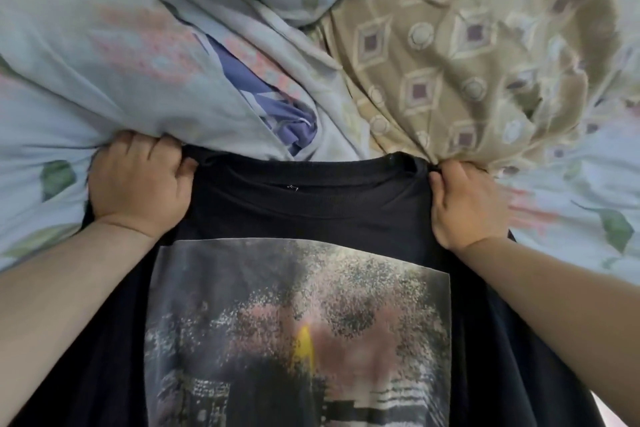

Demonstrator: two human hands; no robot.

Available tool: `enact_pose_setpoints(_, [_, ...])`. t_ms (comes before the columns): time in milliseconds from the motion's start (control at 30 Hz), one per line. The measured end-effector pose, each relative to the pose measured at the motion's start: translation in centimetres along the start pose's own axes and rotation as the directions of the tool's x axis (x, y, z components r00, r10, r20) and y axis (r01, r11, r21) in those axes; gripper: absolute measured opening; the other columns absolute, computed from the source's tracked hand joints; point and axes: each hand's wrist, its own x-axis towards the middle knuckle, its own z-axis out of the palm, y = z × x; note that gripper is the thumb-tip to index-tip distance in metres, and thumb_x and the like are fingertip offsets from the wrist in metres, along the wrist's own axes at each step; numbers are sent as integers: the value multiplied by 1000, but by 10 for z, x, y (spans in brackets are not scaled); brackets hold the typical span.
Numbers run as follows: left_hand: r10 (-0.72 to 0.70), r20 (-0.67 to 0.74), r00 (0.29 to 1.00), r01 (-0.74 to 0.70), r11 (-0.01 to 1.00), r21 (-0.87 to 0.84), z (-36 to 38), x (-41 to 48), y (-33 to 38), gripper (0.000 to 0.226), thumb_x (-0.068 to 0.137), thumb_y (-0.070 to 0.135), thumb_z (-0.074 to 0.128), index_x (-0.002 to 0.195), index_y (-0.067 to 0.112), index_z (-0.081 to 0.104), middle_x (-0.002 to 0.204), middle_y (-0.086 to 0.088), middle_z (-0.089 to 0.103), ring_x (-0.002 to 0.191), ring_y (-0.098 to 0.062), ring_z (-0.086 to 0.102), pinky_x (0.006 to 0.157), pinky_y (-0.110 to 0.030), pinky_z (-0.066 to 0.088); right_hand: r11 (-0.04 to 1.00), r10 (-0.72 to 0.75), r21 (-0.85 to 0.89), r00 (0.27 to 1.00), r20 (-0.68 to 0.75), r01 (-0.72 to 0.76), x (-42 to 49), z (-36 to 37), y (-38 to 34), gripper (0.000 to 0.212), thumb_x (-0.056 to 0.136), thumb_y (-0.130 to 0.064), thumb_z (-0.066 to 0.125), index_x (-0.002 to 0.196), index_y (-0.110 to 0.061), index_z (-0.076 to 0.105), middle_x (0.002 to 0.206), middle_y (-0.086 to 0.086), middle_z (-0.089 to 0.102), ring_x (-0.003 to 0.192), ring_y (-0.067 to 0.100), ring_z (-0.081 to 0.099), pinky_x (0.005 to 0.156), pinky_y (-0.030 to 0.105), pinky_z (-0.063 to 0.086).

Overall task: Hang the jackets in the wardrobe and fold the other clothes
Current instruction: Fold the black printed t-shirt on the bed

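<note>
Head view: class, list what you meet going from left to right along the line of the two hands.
In order: left hand → neckline of the black T-shirt → right hand.

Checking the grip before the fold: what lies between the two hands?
In the head view, the collar of the black T-shirt spans from the left hand to the right hand, which both grip its shoulders.

Black T-shirt (311,215) hem beyond bottom edge
</note>
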Motion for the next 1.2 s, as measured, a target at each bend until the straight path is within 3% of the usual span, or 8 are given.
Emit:
enact_pose_setpoints(333, [-26, 6, 1000, 26, 1000, 13, -2, 0, 3, 32, 83, 23, 46, 82, -8, 58, 72, -29, 54, 70, -49, 54, 56, -49, 41, 1000, -17, -3, 1000, -8, 17, 1, 2, 0, 33, 97, -29, 41, 84, -2, 57, 82, 28, 62, 76, 44, 60, 65, 45, 43])
enact_pose_setpoints(500, [-14, -76, 997, 13, 1000, -5, -3, -3, 6, 38, 83, 27, 45, 80, -9, 58, 73, -30, 55, 73, -50, 56, 59, -51, 42, 1000, -14, -2, 1000, -28, 14, 0, 2, 2, 32, 97, -29, 42, 86, -3, 57, 85, 27, 63, 81, 44, 60, 67, 45, 43])
enact_pose_setpoints(700, [-22, -167, 986, 31, 998, 54, -4, -9, 5, 44, 88, 34, 43, 80, -7, 55, 77, -32, 54, 72, -49, 54, 56, -44, 29, 999, -4, 32, 998, -60, 6, -4, 4, 6, 28, 103, -31, 42, 90, -8, 51, 96, 25, 63, 91, 44, 58, 72, 45, 42])
enact_pose_setpoints(767, [-58, -167, 984, 66, 997, 43, -10, -22, 12, 39, 93, 30, 47, 85, -7, 54, 84, -34, 54, 79, -50, 53, 61, -51, 36, 1000, -5, 23, 999, -53, 6, -7, 0, 4, 30, 104, -34, 39, 92, -9, 51, 100, 24, 62, 95, 43, 57, 75, 45, 40])
enact_pose_setpoints(867, [-174, -61, 983, 165, 978, -131, -28, -51, 22, 37, 97, 26, 54, 112, -8, 54, 113, -35, 52, 106, -50, 49, 90, -59, 39, 999, 18, 44, 998, 52, -20, -17, -14, -2, 31, 104, -30, 39, 105, -2, 53, 113, 26, 59, 107, 43, 54, 87, 46, 37])
enact_pose_setpoints(967, [-210, 24, 977, 207, 927, -314, -62, -100, 39, 64, 97, 33, 55, 148, 3, 31, 155, -22, 26, 143, -39, 25, 119, -51, 22, 998, 26, 48, 984, 178, -35, -42, -41, -10, 44, 101, -28, 46, 134, 0, 44, 138, 24, 47, 129, 40, 43, 105, 47, 35])
enact_pose_setpoints(1067, [-253, 79, 964, 263, 871, -414, -97, -169, 63, 66, 99, 40, 50, 154, 14, 25, 164, -7, 14, 151, -24, 13, 121, -38, 14, 997, -65, 39, 983, 170, 59, -111, -75, -31, 63, 96, -28, 53, 151, -7, 31, 155, 18, 32, 143, 36, 30, 117, 49, 23])
enact_pose_setpoints(1200, [-263, 158, 952, 306, 852, -425, -131, -267, 86, 64, 98, 42, 50, 154, 21, 28, 164, 5, 15, 151, -12, 7, 114, -27, 6, 923, -368, 168, 921, 125, 345, -238, -95, -66, 42, 88, -29, 53, 126, -13, 58, 135, 12, 51, 122, 31, 46, 107, 46, 37])
